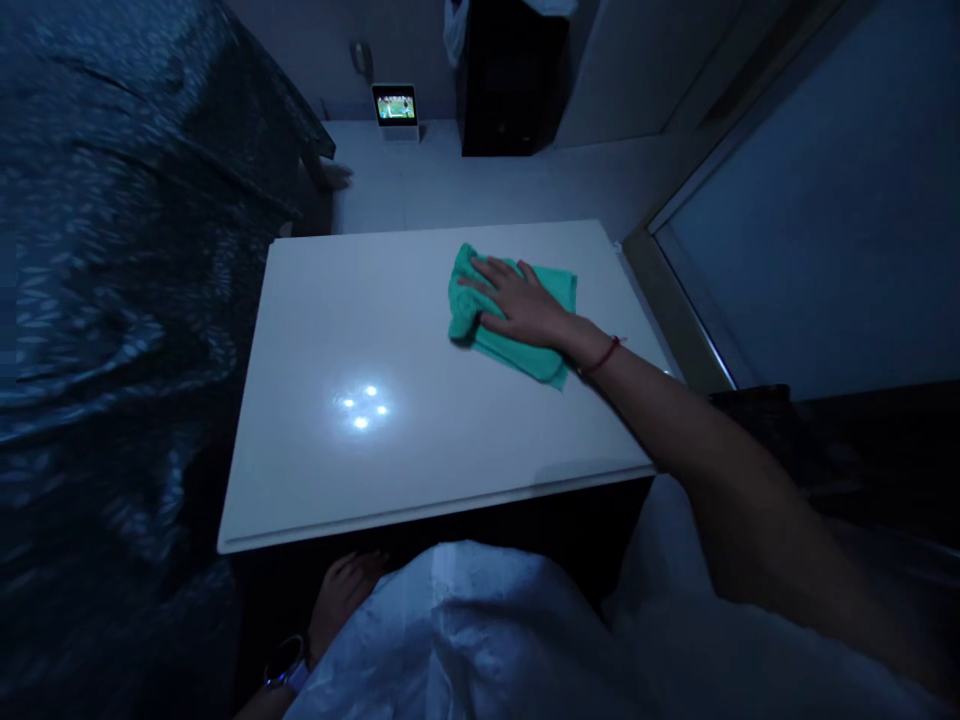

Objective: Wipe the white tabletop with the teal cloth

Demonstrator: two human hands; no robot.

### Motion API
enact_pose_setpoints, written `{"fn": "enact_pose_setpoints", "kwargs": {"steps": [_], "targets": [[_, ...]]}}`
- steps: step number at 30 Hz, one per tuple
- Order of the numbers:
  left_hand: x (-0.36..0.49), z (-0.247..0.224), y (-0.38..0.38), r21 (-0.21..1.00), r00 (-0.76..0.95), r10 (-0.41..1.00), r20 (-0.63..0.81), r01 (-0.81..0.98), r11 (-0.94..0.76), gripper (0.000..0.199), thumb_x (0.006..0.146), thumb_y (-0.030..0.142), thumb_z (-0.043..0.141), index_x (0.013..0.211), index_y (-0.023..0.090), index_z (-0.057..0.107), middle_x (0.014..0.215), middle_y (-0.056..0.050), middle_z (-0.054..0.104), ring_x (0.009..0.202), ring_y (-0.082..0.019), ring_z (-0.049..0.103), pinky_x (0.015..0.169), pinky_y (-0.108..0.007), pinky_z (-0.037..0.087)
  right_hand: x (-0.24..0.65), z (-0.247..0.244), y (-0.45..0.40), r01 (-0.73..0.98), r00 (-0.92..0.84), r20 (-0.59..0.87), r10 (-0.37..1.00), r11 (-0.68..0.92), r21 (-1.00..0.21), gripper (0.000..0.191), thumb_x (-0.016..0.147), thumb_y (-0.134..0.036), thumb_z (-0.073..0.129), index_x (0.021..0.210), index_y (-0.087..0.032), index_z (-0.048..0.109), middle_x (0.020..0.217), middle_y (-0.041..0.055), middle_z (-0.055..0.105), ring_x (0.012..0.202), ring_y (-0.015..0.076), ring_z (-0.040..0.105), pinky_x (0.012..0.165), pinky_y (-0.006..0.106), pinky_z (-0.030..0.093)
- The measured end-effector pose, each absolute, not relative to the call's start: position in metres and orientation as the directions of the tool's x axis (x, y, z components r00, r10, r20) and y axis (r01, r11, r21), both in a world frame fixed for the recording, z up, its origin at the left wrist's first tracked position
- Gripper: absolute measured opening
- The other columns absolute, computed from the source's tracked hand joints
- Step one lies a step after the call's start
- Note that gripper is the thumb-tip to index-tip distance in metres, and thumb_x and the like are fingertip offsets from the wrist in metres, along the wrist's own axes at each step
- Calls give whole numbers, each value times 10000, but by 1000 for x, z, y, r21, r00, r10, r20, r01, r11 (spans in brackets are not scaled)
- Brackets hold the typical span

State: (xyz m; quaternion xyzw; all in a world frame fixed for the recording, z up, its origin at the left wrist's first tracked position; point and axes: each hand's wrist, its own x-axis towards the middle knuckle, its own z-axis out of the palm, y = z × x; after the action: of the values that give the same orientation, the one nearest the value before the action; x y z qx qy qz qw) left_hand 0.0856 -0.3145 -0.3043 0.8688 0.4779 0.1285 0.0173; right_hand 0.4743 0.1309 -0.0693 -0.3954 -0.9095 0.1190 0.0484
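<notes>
A green cloth point(529, 355) lies on the right half of a white tabletop point(322, 310), its left end bunched up and its right part spread flat. My right hand point(525, 305) rests palm down on top of it, fingers spread over the bunched end. A thin red string circles that wrist. Below the table's front edge, my left hand point(349, 590) is low and close to my body in shadow. Its visible fingers are loosely stretched, and I see nothing in them; the fingertips are dark. A watch point(286, 662) is on the left wrist.
A dark patterned drape or cover point(112, 250) runs along the left. Behind the table, a small lit screen point(396, 108) stands beside a black cabinet-like box point(510, 80). A pale framed panel point(825, 220) borders the right. Light spots reflect on the tabletop.
</notes>
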Motion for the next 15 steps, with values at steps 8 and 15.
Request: {"fn": "enact_pose_setpoints", "kwargs": {"steps": [8,15], "targets": [[87,-300,-313,167,517,826,224,814,-556,656,1230,304,254,1097,343,895,1117,5,892,1031,-163,813,1091,-291,516,462,-69,234,920,-324,-25,946,309,-240,776,1163,-556,361,1820,-143,332,1907,234,253,1760,515,199,1296,934,67],[87,-304,-312,146,507,833,221,828,-542,710,1236,323,217,1075,367,907,1132,37,897,1018,-158,833,1035,-306,580,458,-79,186,937,-192,79,978,206,-282,814,1149,-607,384,1793,-110,386,1890,300,247,1743,570,192,1256,973,85]]}}
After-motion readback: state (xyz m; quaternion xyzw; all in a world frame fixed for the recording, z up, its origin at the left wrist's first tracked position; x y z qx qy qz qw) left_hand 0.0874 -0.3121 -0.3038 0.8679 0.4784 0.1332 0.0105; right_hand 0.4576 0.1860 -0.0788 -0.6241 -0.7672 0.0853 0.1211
